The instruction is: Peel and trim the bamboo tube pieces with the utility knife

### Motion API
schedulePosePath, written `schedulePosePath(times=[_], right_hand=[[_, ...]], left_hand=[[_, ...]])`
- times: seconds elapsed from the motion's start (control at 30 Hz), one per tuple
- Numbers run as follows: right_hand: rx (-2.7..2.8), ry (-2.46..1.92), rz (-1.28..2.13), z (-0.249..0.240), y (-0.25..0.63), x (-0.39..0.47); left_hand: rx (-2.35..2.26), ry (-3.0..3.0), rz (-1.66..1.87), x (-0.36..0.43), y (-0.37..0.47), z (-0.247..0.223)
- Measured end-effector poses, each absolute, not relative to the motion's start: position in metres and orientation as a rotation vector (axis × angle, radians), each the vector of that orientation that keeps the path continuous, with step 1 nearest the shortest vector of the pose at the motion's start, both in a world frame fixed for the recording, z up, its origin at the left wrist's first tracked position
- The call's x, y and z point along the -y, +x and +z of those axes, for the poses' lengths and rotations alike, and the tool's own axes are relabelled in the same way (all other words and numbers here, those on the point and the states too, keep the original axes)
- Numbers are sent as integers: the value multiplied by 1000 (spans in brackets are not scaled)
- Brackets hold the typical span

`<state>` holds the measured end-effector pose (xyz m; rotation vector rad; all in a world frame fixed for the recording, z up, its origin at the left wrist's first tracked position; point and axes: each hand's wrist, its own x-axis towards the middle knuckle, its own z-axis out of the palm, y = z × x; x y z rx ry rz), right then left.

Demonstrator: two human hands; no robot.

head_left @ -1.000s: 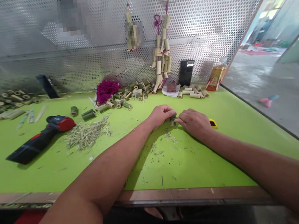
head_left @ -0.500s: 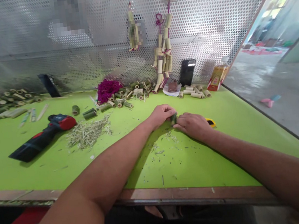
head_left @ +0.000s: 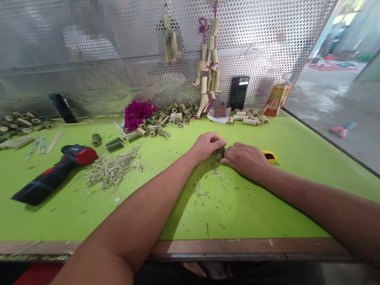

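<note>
Left hand (head_left: 207, 147), fingers pinching a short green bamboo piece (head_left: 220, 151), right hand (head_left: 248, 157), fingers curled around a yellow-ended tool (head_left: 270, 155), shavings (head_left: 219, 175) scattered on the green tabletop (head_left: 254, 215)

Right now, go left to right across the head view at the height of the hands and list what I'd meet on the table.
Power tool → shavings → left hand → bamboo piece → right hand → yellow tool.
</note>
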<state>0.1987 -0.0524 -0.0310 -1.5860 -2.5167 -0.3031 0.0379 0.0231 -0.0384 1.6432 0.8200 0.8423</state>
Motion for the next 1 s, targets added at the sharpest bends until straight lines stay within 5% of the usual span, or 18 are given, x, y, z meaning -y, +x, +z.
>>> schedulePosePath(times=[1.0], right_hand=[[2588,-1492,-288,-31,201,53]], left_hand=[[-867,1646,848,-23,40,-42]])
